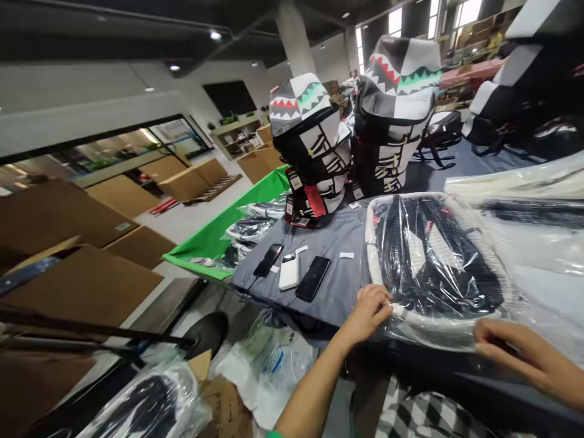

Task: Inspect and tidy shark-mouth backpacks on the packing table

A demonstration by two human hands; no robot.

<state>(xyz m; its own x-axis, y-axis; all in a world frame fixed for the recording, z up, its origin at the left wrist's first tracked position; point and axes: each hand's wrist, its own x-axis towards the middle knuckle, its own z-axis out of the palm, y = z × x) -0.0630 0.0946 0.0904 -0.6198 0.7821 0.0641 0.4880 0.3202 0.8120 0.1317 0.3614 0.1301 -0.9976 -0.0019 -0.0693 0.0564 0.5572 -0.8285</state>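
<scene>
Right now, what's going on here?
A person stands at a table working on a black-and-white backpack sealed in a clear plastic bag. Their left hand pinches the bag's edge, while their right hand rests flat on the plastic near the lower edge. To the left, two black phones and a white device lie on a grey cloth. Shark-mouth backpacks stand beyond.

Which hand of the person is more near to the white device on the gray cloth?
The left hand is nearer; it is on the wrapped bag, to the right of the white device. The right hand is much farther right, at that bag's other side.
</scene>
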